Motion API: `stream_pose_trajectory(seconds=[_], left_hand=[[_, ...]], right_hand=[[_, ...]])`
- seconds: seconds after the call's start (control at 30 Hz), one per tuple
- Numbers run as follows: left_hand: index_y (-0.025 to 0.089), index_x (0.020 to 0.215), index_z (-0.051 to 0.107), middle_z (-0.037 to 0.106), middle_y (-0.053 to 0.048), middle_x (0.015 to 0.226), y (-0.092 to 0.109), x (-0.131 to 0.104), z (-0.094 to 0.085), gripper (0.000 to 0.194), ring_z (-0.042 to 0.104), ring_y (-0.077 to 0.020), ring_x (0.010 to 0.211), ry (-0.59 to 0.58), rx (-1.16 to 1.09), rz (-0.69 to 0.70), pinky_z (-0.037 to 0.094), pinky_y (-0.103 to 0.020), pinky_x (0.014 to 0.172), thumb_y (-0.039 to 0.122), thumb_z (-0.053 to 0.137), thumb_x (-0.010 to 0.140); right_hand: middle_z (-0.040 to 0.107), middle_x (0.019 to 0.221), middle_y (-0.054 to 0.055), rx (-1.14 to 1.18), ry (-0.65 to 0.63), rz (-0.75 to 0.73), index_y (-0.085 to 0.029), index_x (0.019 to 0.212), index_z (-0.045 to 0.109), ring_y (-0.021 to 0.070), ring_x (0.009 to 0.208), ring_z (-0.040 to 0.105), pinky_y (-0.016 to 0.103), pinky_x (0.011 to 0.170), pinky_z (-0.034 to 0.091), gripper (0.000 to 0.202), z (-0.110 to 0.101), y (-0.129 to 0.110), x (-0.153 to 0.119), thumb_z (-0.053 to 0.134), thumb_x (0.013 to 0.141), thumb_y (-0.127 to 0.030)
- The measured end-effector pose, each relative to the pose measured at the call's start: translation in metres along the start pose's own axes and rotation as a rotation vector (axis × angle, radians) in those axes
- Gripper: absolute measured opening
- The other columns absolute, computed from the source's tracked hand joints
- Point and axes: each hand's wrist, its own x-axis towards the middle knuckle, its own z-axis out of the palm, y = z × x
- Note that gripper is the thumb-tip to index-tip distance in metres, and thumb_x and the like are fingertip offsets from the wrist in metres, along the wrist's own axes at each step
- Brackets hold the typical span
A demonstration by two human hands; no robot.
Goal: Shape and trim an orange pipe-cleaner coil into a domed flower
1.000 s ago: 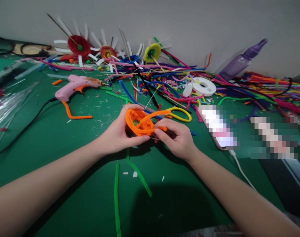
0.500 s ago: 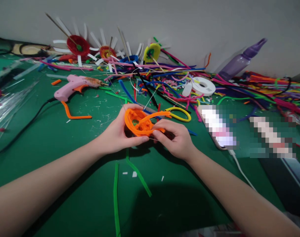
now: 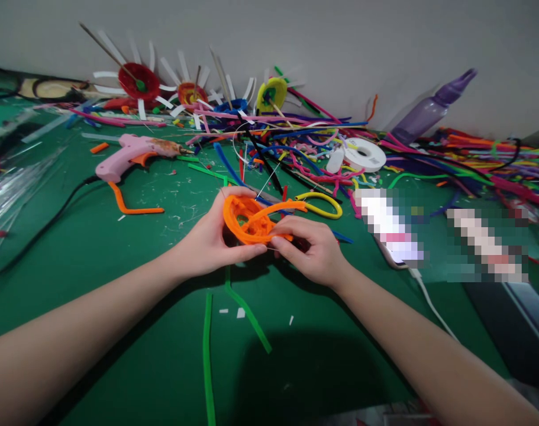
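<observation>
Both hands hold an orange pipe-cleaner bowl (image 3: 251,216) above the green table, its hollow side turned toward me. My left hand (image 3: 222,231) cups its left side, thumb along the near rim. At the right edge, my right hand (image 3: 311,245) pinches the orange strand of the rim between thumb and fingers. A loose orange strand sticks out of the hollow to the right. Something green shows inside. Just behind the bowl lie a bent yellow pipe cleaner (image 3: 335,202) and a blue one. Green pipe cleaners (image 3: 209,355) lie nearer to me.
A pink glue gun (image 3: 127,157) rests at the left, its cord running forward. Several finished discs with white strips, such as a red one (image 3: 139,81), lean at the back. Piled pipe cleaners, a white spool (image 3: 364,155), a purple bottle (image 3: 424,115) and a phone (image 3: 389,228) are around.
My right fingers have shifted slightly left along the bowl's rim, pressing the orange strand closer to it. The whole scene has drifted a little left; the left hand keeps its hold.
</observation>
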Motion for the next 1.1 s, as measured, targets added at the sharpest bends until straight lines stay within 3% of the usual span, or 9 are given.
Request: stream_pose_trajectory(seconds=[0.57, 0.77, 0.97, 1.1], left_hand=[[0.021, 0.118, 0.041, 0.059, -0.006, 0.107, 0.0007, -0.0005, 0.0006, 0.06, 0.063, -0.0216, 0.099, 0.006, 0.037, -0.018, 0.055, -0.034, 0.084, 0.036, 0.075, 0.071], [0.021, 0.121, 0.038, 0.06, -0.008, 0.111, 0.0008, -0.0003, -0.0006, 0.064, 0.064, -0.0217, 0.099, -0.018, -0.008, -0.029, 0.056, -0.035, 0.085, 0.036, 0.076, 0.071], [0.022, 0.136, 0.025, 0.059, -0.008, 0.113, 0.0028, -0.0019, 0.001, 0.085, 0.064, -0.0215, 0.102, -0.012, -0.047, -0.027, 0.055, -0.037, 0.089, 0.032, 0.078, 0.07], [0.022, 0.133, 0.027, 0.059, -0.009, 0.113, 0.0027, -0.0027, 0.001, 0.076, 0.064, -0.0228, 0.104, -0.004, 0.005, -0.017, 0.056, -0.037, 0.088, 0.032, 0.075, 0.074]], right_hand=[[0.067, 0.075, 0.003, 0.009, -0.014, 0.036, -0.017, 0.082, 0.065, 0.0121, 0.066, 0.06, 0.026, 0.061, 0.048, 0.014, -0.0003, 0.0009, -0.0014, 0.055, 0.09, -0.023], [0.067, 0.075, 0.003, 0.009, 0.004, 0.053, -0.017, 0.083, 0.065, 0.0119, 0.066, 0.061, 0.026, 0.062, 0.049, 0.013, 0.0006, 0.0014, -0.0014, 0.056, 0.09, -0.023], [0.068, 0.079, 0.004, 0.004, 0.026, 0.005, -0.015, 0.084, 0.066, 0.0117, 0.071, 0.063, 0.024, 0.065, 0.051, 0.01, 0.0022, 0.004, -0.0015, 0.059, 0.089, -0.019], [0.068, 0.079, 0.004, -0.004, 0.035, -0.014, -0.015, 0.084, 0.067, 0.0119, 0.071, 0.063, 0.025, 0.066, 0.051, 0.01, 0.0019, 0.0035, -0.0015, 0.06, 0.088, -0.019]])
